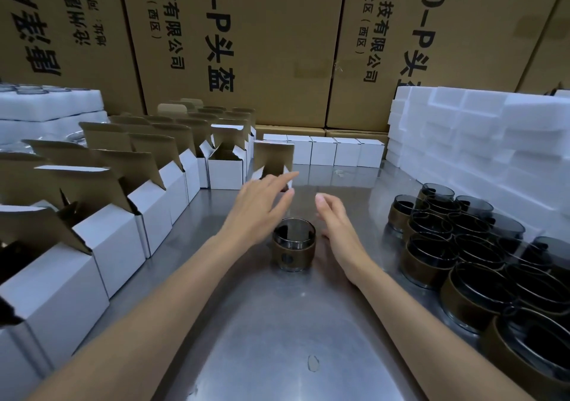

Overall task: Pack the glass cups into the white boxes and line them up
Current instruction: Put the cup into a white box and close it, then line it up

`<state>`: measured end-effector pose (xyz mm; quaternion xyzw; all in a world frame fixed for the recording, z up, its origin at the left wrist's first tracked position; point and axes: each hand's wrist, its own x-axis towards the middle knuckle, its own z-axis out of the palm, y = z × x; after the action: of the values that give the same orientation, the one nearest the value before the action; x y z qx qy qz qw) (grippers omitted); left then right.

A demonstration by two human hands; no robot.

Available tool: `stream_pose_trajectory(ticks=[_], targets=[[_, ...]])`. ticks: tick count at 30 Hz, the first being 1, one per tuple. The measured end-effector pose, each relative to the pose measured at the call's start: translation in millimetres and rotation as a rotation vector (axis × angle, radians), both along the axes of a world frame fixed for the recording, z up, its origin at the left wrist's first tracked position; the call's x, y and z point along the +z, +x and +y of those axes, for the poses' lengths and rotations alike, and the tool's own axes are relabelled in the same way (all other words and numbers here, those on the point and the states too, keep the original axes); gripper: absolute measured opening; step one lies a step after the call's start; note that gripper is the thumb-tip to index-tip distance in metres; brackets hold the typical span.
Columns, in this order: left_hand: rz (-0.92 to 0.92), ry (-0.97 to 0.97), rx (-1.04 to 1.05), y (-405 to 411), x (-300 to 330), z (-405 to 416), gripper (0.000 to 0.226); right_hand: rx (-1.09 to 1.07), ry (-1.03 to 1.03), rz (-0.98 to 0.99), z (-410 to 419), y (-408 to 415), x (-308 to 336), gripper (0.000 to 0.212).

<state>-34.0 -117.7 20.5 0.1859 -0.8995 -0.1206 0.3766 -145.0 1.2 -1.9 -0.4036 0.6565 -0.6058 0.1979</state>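
Left hand covers lower front of open white box beyond glass cup; box base unseen. Nearest open boxes left of cup cut by frame edge. Dark cup cluster right of cup overlaps, runs off frame, count unclear. Glassware in foam stack far left too blurred to tell.

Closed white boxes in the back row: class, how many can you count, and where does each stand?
5, side by side along the rear of the steel table. The open box in front hides most of the leftmost and may hide more.
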Motion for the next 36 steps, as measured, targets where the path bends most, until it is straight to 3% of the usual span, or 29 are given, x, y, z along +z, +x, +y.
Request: stream_pose_trajectory(ticks=[4,6,8,12,14,19,23,28,30,32,34,36], targets=[[0.218,0.074,-0.135,-3,5,17,0.036,-0.021,-0.016,-0.02,0,0,2,0.058],[0.406,0.096,-0.081,-3,5,19,0.032,-0.017,-0.024,-0.031,0,1,3,0.059],[0.513,0.279,0.012,-4,2,19,0.034,-0.011,-0.03,-0.037,0,1,3,0.058],[0.38,0.829,-0.001,-5,-12,16,0.068,0.017,-0.063,-0.004,-1,3,3,0.052],[0.339,0.923,-0.055,-6,-14,17,0.074,0.014,-0.084,-0.01,0,3,3,0.047],[0.337,0.882,-0.003,-7,-10,22,0.071,-0.051,-0.088,-0.042,1,2,5,0.055],[0.32,0.842,0.052,-10,-6,27,0.052,-0.086,-0.032,0.043,-1,2,3,0.062],[0.361,0.884,0.135,-11,-6,25,0.027,-0.116,-0.038,-0.062,-5,-3,2,0.03],[0.376,0.873,0.133,-9,-6,23,0.027,-0.123,-0.024,-0.088,-5,-3,2,0.016],[0.396,0.754,0.111,-6,-6,21,0.036,-0.12,-0.033,-0.108,-5,-3,1,0.018],[0.409,0.553,0.085,-3,-5,21,0.042,-0.124,-0.042,-0.099,-5,-3,2,0.035],[0.372,0.42,0.042,-3,-4,19,0.038,-0.115,-0.044,-0.087,-5,-3,2,0.04]])
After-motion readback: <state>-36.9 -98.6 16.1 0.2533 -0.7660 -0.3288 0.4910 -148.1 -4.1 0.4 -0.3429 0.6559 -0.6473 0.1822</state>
